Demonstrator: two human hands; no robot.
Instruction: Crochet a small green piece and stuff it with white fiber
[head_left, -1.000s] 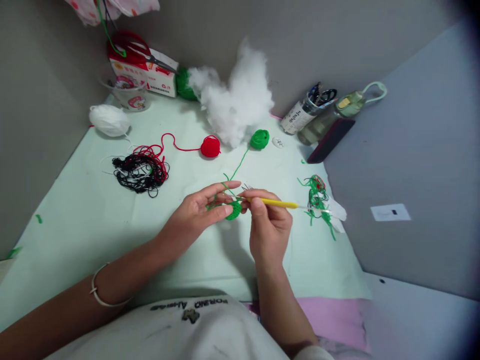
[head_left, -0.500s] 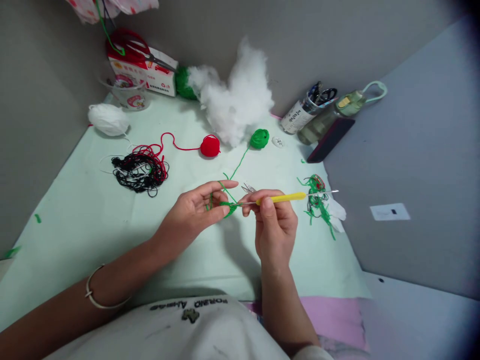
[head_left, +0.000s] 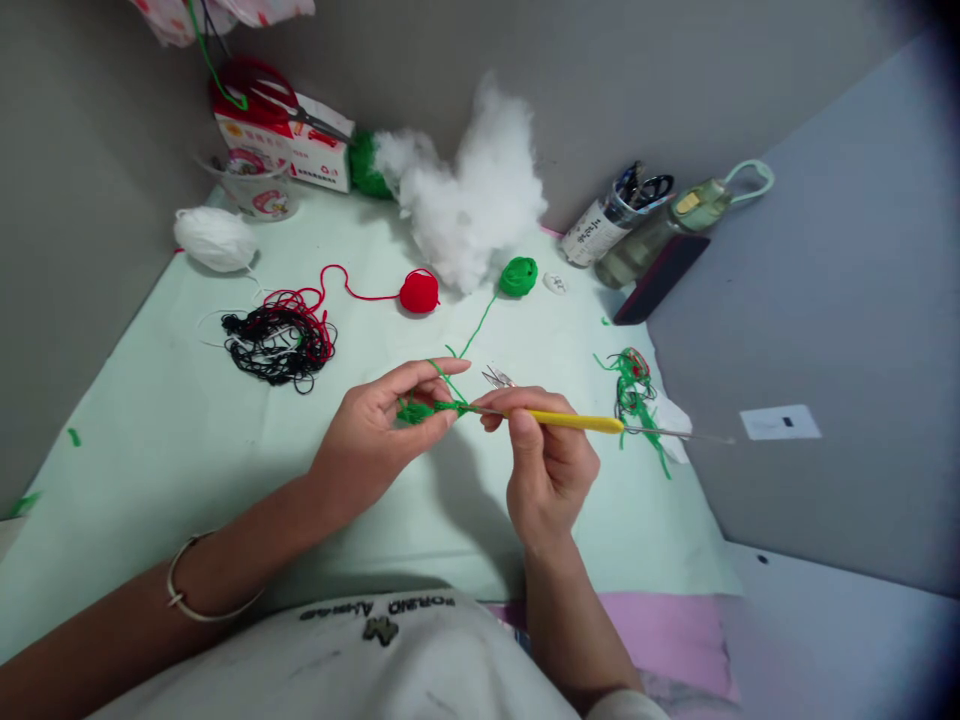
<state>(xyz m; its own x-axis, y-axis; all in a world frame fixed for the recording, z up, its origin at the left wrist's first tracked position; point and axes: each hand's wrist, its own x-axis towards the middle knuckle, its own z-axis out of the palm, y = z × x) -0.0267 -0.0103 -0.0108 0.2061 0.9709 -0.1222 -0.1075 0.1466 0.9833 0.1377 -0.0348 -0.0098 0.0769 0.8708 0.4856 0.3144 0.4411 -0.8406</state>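
My left hand (head_left: 379,420) pinches a small piece of green crochet work (head_left: 417,411) between thumb and fingers. A strand of green yarn (head_left: 480,327) runs over its raised index finger and back to a small green yarn ball (head_left: 518,277). Closed round the yellow grip of a double-ended crochet hook (head_left: 574,419) is my right hand (head_left: 551,465). The hook's left tip meets the green work at my left fingertips; its other metal end points right. Just behind my right fingers lie some thin metal pins or needles (head_left: 497,376), partly hidden.
A red yarn ball (head_left: 419,291), a black and red yarn tangle (head_left: 277,345), a white yarn ball (head_left: 216,239) and white stuffing (head_left: 469,200) lie beyond my hands. On the right are yarn scraps (head_left: 636,395), a pen cup (head_left: 596,235), a bottle (head_left: 686,215) and a dark phone-like slab (head_left: 660,280).
The hook's right end has swung downward and farther right as my right hand turned. In my left hand the green work has shifted and more of it shows on the left.
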